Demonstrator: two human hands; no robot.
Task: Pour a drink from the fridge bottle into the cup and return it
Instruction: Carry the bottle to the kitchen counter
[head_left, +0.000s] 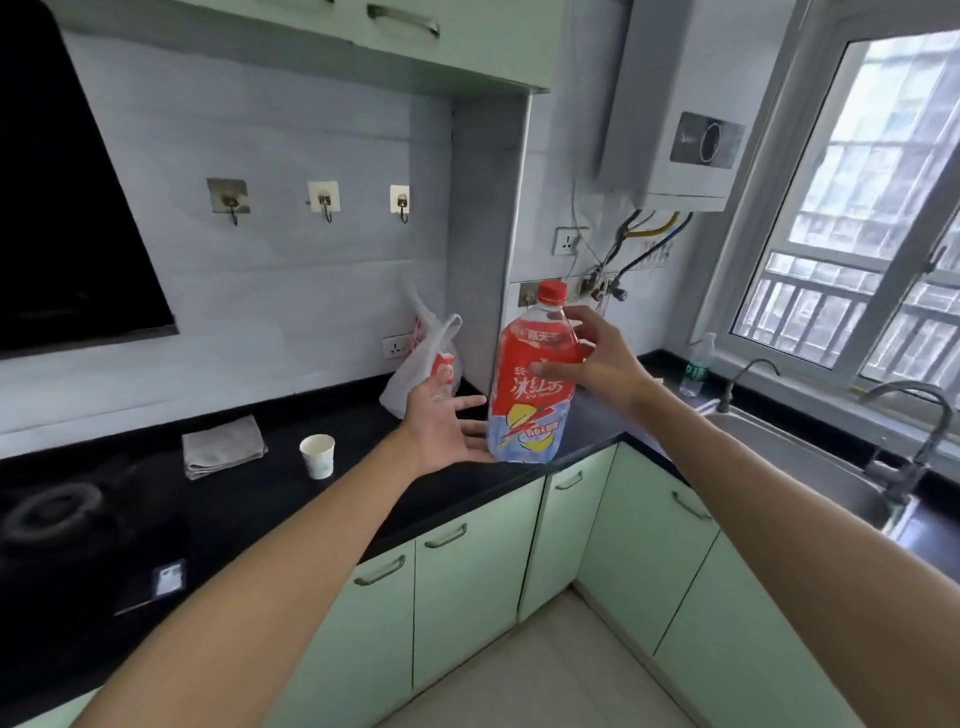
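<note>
My two hands meet the ice tea bottle (524, 405) as it stands upright on the black counter (249, 499), close to the front edge where the counter turns its inner corner toward the sink (800, 457). My left hand (447, 426) lies palm up with the fingers straight, its tips just beside the bottle's base. My right hand (597, 364) is at the shoulder, thumb across the label and fingers spread; through the blur I cannot tell whether that grip is clamped or loose.

By my reading, the task is early. The bottle is out of the fridge, but its red cap (551, 292) is on. The paper cup (317, 455) stands apart to the left with no drink showing inside. Opening, pouring, recapping and the return to the fridge all appear left to do.

The counter between bottle and cup is bare, a straight path for the pour. A folded cloth (223, 447) lies just left of the cup, and a plastic bag (423, 358) slumps against the wall behind my left hand. The bottle's base sits near the drop to the floor, so any tilt is safer made inward.
</note>
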